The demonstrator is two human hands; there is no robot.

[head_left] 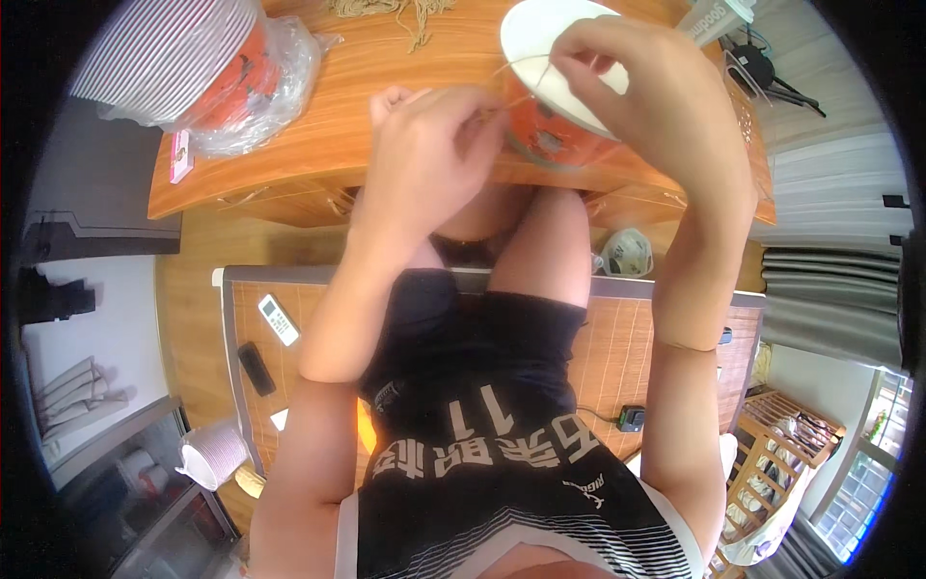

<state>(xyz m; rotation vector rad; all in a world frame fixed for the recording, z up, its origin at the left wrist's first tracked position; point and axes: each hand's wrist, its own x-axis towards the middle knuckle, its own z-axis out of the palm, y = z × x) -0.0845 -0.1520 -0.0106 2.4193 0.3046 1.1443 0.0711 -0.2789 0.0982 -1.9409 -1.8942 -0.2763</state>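
My left hand is closed, its fingertips holding a thin tan cord just left of a paper bucket. Thumb and fingertips of my right hand pinch the same cord above the bucket's mouth. The bucket has an orange printed outside and a white inside, and it sits tilted toward me near the table's front edge. My right hand hides part of its rim. Whether the cord runs through the bucket's wall cannot be made out.
On the wooden table, a stack of white-rimmed buckets in clear plastic stands at the left. Loose tan cords lie at the far edge. A pale cup and a black stand are at the far right.
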